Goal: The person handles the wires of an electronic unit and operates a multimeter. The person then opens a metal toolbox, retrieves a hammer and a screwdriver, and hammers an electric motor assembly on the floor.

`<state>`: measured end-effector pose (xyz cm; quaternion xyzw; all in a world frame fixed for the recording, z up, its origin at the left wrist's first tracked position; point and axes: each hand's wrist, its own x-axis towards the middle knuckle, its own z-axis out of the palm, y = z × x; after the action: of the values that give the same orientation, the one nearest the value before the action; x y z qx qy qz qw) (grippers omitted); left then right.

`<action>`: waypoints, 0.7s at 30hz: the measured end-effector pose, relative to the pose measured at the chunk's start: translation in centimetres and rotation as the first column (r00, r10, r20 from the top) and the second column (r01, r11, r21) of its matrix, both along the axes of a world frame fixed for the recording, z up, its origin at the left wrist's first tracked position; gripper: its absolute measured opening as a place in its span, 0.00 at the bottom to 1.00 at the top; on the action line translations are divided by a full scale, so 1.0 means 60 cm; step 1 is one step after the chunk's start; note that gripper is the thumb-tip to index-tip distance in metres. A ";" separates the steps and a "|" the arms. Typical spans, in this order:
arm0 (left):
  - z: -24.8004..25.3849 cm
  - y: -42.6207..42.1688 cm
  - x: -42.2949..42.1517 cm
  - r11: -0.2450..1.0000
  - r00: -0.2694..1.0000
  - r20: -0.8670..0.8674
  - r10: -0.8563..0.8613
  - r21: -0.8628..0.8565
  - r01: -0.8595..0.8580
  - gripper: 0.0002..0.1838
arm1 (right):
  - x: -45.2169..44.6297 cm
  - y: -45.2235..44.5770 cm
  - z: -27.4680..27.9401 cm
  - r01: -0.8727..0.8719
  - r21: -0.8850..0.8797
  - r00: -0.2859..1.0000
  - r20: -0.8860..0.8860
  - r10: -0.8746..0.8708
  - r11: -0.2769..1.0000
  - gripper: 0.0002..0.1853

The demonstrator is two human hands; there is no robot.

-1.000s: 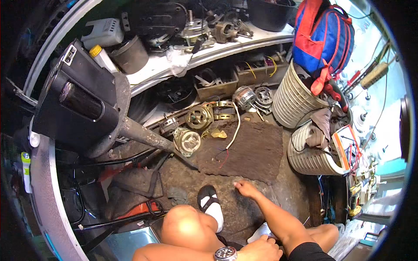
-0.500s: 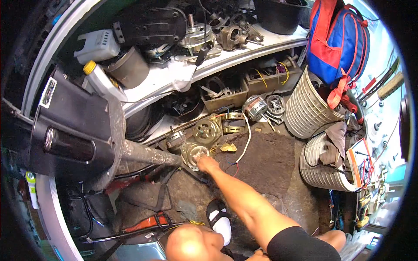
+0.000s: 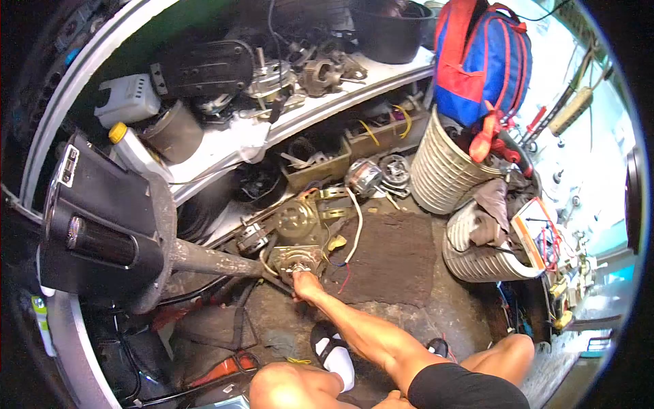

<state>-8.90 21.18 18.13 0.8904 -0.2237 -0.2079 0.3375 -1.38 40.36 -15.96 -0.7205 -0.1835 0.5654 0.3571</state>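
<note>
My right hand (image 3: 306, 285) reaches down to the floor and is closed on the near side of an electric motor (image 3: 294, 256) with a metal housing. Its fingertips are partly hidden by the hand. Another electric motor (image 3: 296, 219) lies just behind that one, and more motors (image 3: 364, 177) stand along the foot of the shelf. A white cable (image 3: 357, 228) with red and blue wire ends runs beside the held motor. Only a sliver of my left hand (image 3: 394, 401) shows at the bottom edge, and its fingers cannot be made out.
A dark mat (image 3: 388, 259) lies right of the motors. Two white baskets (image 3: 436, 170) stand at the right, with a red and blue backpack (image 3: 484, 61) above. A black stand with a pole (image 3: 218, 258) is at the left. Motor parts crowd the shelf (image 3: 327, 102).
The view has shifted right, so the surroundings sit further left. My right hand stays at the same motor, which now appears tipped up more. A yellowish scrap beside it looks partly moved or turned.
</note>
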 end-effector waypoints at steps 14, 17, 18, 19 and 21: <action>0.025 -0.069 -0.030 0.996 0.981 0.175 0.084 0.006 -0.086 0.13 | 0.093 -0.274 0.239 0.410 0.013 0.795 -0.495 -0.351 0.912 0.22; 0.016 -0.084 -0.039 0.994 0.980 0.164 0.113 -0.015 -0.112 0.12 | 0.146 -0.332 0.193 0.427 0.031 0.801 -0.477 -0.363 0.904 0.20; 0.016 -0.089 -0.042 0.994 0.980 0.166 0.106 -0.013 -0.105 0.12 | 0.170 -0.344 0.164 0.420 0.018 0.806 -0.467 -0.364 0.907 0.21; 0.016 -0.093 -0.044 0.991 0.974 0.183 0.134 -0.026 -0.131 0.11 | 0.182 -0.352 0.170 0.468 0.014 0.800 -0.431 -0.417 0.883 0.21; 0.015 -0.098 -0.047 0.987 0.967 0.198 0.161 -0.038 -0.157 0.10 | 0.219 -0.378 0.126 0.456 -0.026 0.821 -0.372 -0.432 0.889 0.21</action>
<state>-11.72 15.29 19.05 0.9182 -0.1868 -0.0870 0.3384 11.78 17.68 -8.41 -0.6125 0.0414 0.5851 0.5299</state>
